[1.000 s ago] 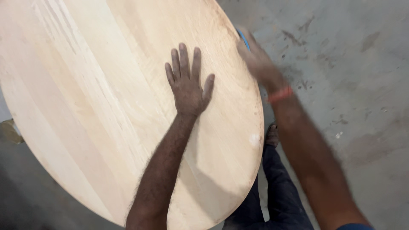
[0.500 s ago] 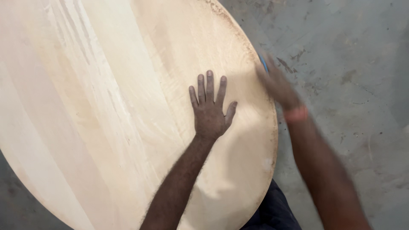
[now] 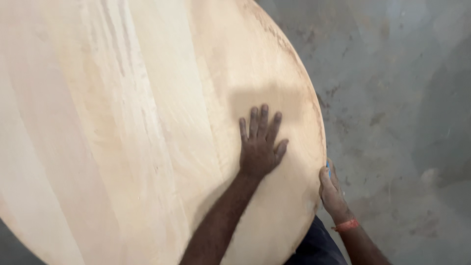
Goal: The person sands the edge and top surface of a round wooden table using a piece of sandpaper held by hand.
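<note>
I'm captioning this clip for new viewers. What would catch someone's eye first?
A big round pale wooden tabletop fills most of the view, above a grey concrete floor. The left hand lies flat on it with fingers spread, and the right hand presses something small and blue against its right edge.

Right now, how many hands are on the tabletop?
2. The left hand lies flat on the tabletop, fingers spread. The right hand is at its right edge, with something small and blue partly hidden behind it.

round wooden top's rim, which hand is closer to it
Right. The right hand presses against the round wooden top's rim; the left hand lies flat on its face, inboard of that rim.
</note>
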